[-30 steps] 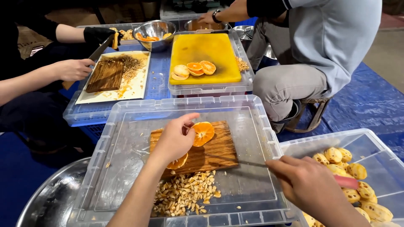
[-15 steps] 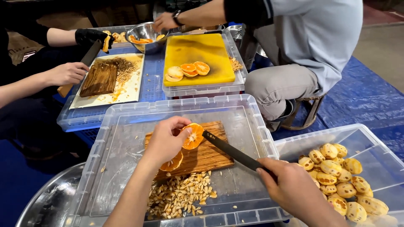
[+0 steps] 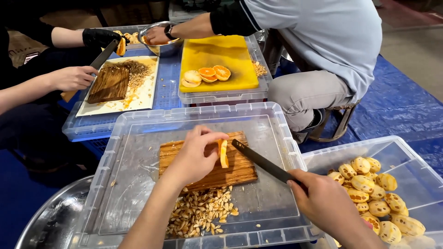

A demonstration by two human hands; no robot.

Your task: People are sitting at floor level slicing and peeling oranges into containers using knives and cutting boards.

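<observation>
My left hand (image 3: 196,159) pinches an orange fruit slice (image 3: 223,153) upright on its edge, thumb and fingertips closed around its top, over the wooden cutting board (image 3: 207,168). That board sits on the upturned clear plastic lid (image 3: 138,138) in front of me. My right hand (image 3: 323,203) is wrapped tight round the handle of a dark knife (image 3: 263,161), blade angled down-left with its tip just beside the slice and near my left thumb.

Risks as I judge them:
- The blade tip is very close to the left fingertips; a push with the slice standing on its edge could send the knife into the thumb.
- The slice is thin and upright (likely wet too), so it may tip or slide out of the pinch under blade pressure.
- The board rests on smooth plastic; I can't tell if it is held, so it could skate sideways.
- The seed pile (image 3: 200,212) lies touching the near edge of the board; a shifted board or a dragged wrist would scatter it across the lid.

To my right, the clear tub (image 3: 415,159) holds peeled spotted fruits (image 3: 374,193), well apart from the blade. Across from me, other people work at a yellow board (image 3: 217,55) with cut halves and at a second wooden board (image 3: 108,83), out of my reach.
</observation>
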